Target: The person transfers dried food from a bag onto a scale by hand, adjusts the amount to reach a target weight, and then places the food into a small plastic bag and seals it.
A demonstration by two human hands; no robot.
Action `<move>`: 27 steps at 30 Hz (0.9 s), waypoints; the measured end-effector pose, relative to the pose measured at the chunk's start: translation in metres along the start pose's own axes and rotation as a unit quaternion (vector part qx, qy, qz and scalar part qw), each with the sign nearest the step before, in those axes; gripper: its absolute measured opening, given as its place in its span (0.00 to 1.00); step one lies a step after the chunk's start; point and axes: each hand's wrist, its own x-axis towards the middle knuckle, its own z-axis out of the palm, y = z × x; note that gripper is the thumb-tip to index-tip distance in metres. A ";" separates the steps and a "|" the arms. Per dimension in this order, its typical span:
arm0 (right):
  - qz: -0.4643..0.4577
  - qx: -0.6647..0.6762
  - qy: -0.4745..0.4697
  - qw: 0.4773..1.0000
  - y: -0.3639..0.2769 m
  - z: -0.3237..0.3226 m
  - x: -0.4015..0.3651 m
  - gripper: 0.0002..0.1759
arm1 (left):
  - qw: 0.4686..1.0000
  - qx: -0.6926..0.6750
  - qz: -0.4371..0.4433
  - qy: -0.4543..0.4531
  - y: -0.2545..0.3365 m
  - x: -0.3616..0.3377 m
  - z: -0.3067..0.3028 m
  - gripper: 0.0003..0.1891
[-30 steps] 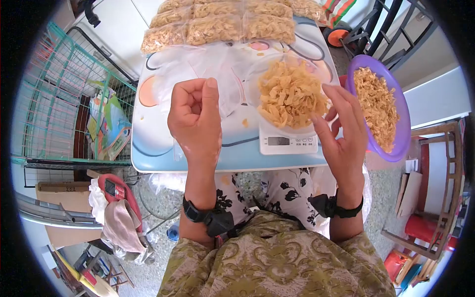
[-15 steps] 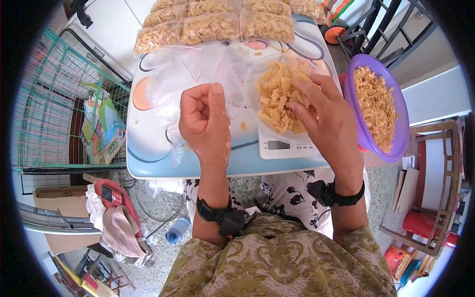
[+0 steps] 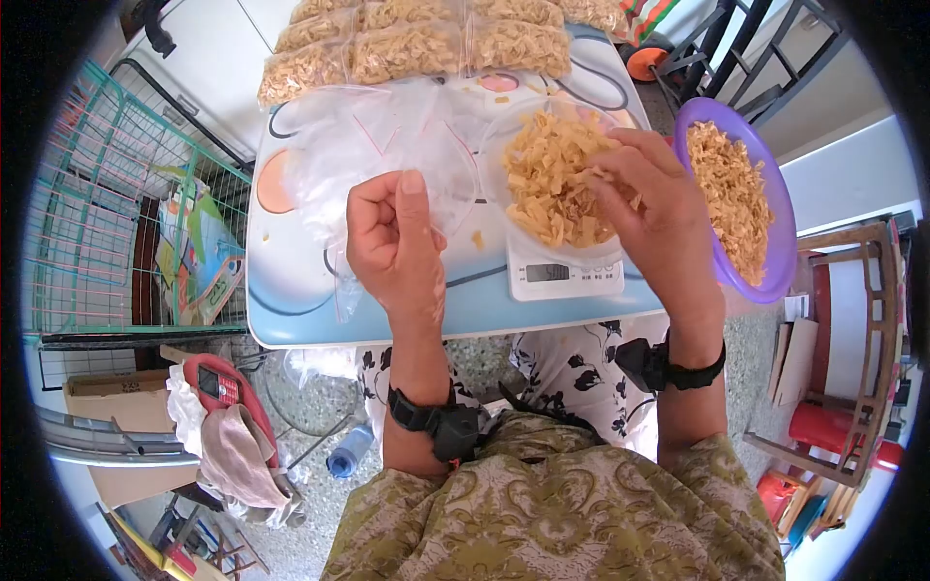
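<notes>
A clear plastic bowl (image 3: 496, 184) full of yellowish dried flakes (image 3: 554, 174) rests on a white kitchen scale (image 3: 593, 283). Digits show on its display, but I cannot read them surely. My right hand (image 3: 659, 198) is over the bowl's right side, its thumb and fingers pinched together around a few dried flakes. Above the table, left of the bowl, my left hand (image 3: 395, 242) is closed in a loose fist with the thumb up and nothing visible in it. Clear zip bags (image 3: 334, 160) lie flat behind and beside that hand.
Filled bags of flakes (image 3: 407, 50) stand in rows along the far side of the table (image 3: 291, 315). A purple basin (image 3: 787, 232) of flakes is at the right. A wire cage (image 3: 116, 213) stands left; a blue bottle (image 3: 349, 451) lies on the floor.
My right hand has drawn back a little to the right and its fingers have closed into a pinch. The scale's display shows more plainly. My left hand has hardly moved.
</notes>
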 end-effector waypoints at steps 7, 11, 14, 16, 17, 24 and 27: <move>0.046 0.050 0.023 0.997 0.006 -0.016 0.002 0.07 | 1.000 -0.001 0.008 -0.015 -0.002 0.001 -0.010 0.08; 0.132 0.162 0.046 0.977 0.003 -0.019 0.004 0.05 | 1.000 -0.018 0.004 -0.020 0.001 -0.001 -0.011 0.08; 0.184 0.245 0.047 0.951 -0.004 -0.023 0.006 0.04 | 0.999 -0.032 -0.007 -0.021 0.005 -0.001 -0.012 0.08; 0.209 0.291 0.045 0.933 -0.005 -0.022 0.008 0.05 | 0.999 -0.042 -0.014 -0.023 0.005 -0.002 -0.012 0.08; 0.218 0.385 0.048 0.896 -0.005 -0.020 0.009 0.05 | 0.999 -0.034 -0.011 -0.029 0.004 -0.002 -0.013 0.08; 0.274 0.644 0.039 0.713 -0.004 -0.008 0.010 0.07 | 0.997 -0.049 -0.020 -0.054 0.006 -0.004 -0.015 0.09; 0.279 0.671 0.039 0.686 -0.006 -0.005 0.008 0.07 | 0.996 -0.062 -0.018 -0.056 0.004 -0.003 -0.018 0.10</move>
